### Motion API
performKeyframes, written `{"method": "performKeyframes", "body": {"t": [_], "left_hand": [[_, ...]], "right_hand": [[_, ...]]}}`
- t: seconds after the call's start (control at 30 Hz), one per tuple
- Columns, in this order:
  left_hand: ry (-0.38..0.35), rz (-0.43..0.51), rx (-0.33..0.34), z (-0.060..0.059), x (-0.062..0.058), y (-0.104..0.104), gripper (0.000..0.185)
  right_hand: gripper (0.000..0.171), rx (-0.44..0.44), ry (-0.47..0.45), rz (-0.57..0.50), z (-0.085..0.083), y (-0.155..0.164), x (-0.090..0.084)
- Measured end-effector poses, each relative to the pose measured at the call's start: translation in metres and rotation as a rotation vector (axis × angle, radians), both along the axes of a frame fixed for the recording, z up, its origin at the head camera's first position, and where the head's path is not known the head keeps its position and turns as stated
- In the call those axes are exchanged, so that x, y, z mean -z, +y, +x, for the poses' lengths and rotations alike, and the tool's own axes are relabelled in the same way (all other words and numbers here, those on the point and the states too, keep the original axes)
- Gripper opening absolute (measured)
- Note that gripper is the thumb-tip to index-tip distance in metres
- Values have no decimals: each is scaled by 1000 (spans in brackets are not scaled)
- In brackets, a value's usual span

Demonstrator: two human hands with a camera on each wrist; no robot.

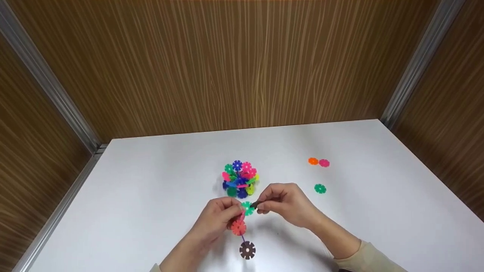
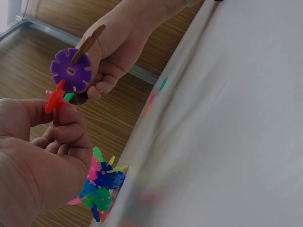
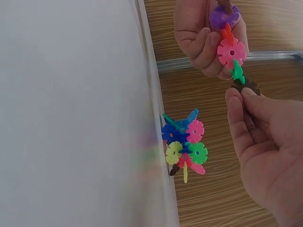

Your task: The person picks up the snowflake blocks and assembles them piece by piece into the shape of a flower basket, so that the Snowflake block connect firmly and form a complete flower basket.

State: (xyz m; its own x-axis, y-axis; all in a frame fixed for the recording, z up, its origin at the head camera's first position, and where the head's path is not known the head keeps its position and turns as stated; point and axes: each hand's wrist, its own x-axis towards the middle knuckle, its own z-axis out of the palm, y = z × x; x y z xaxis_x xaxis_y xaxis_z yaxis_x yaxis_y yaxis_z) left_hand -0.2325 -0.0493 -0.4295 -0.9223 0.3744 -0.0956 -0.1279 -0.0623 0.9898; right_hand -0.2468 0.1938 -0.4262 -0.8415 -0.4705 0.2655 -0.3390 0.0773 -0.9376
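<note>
A chain of notched plastic snowflake discs hangs between both hands. In the head view, a brown disc (image 1: 247, 250) is at its lower end; a purple disc (image 2: 71, 71), a red disc (image 1: 238, 227), a pink disc (image 3: 232, 53) and a green disc (image 1: 247, 208) follow. My left hand (image 1: 217, 217) pinches the chain around the pink disc, partly hiding it. Between thumb and fingertips, my right hand (image 1: 289, 204) holds a dark brown disc (image 3: 246, 87), its edge meeting the green disc's. Both hands hold the chain above the white table (image 1: 170, 170).
Just beyond the hands stands a round, many-coloured cluster of joined discs (image 1: 241, 179). Over to the right lie an orange disc (image 1: 313, 161), a magenta disc (image 1: 324, 163) beside it, and a loose green disc (image 1: 320, 189). Wood-grain panels (image 1: 242, 68) enclose the table's back and sides.
</note>
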Motion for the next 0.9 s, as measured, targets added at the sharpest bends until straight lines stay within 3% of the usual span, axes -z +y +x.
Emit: {"method": "performKeyframes", "body": {"t": [0.2, 0.3, 0.4, 0.5, 0.67, 0.8, 0.9], "left_hand": [[-20, 5, 33, 1, -1, 5, 10], [17, 27, 39, -1, -1, 5, 9], [60, 47, 26, -3, 0, 4, 9], [76, 32, 21, -5, 0, 4, 15], [38, -12, 4, -6, -3, 5, 17], [12, -11, -17, -5, -4, 0, 17], [4, -3, -19, -5, -3, -4, 17]], "right_hand": [[9, -71, -55, -4, -2, 2, 1], [19, -63, -44, 35, -5, 10, -1], [24, 26, -2, 73, -15, 34, -4], [25, 175, 20, 137, -27, 74, -4], [29, 393, -73, 324, -35, 140, 3], [31, 409, -113, 455, -38, 163, 12], [33, 376, -88, 521, -41, 166, 18]]}}
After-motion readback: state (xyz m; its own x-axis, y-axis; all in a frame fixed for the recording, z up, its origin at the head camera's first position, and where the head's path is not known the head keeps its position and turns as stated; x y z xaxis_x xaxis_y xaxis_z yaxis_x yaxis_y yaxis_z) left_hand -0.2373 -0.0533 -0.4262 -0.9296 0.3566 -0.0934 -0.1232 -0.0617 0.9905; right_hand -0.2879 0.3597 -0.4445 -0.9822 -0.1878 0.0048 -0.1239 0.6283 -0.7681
